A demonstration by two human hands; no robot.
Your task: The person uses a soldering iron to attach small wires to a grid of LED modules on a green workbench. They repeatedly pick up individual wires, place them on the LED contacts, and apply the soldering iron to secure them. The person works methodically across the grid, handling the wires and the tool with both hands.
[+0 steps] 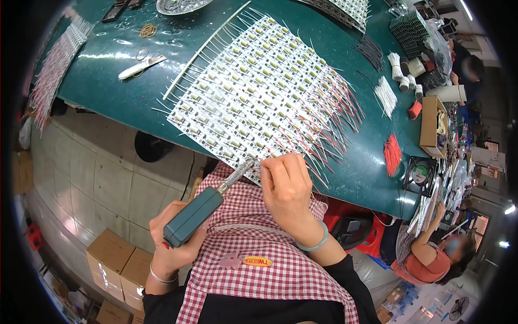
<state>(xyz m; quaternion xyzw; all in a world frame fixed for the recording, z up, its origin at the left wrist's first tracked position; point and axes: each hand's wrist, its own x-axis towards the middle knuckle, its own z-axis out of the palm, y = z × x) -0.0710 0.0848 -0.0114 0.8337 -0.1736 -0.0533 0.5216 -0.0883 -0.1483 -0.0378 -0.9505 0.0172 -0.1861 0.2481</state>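
A green-handled soldering gun [193,218] is gripped in my left hand [171,240], its metal tip angled up to the near edge of a white circuit board panel [226,97]. My right hand [290,188] is closed in a pinch at that same edge, just right of the tip, on a thin wire that its fingers mostly hide. Rows of small yellow-green parts cover the panel. Red and white wires [337,110] fan out from its right side, and bare-looking leads stick out along the left beside a pale strip [208,48].
The panel lies on a green table [135,100]. Bundles of black wires [370,53], white wires [386,96] and red wires [392,155] lie to the right, near a small fan [420,175]. A white-handled tool [141,67] is at left. Another person [426,254] sits at right.
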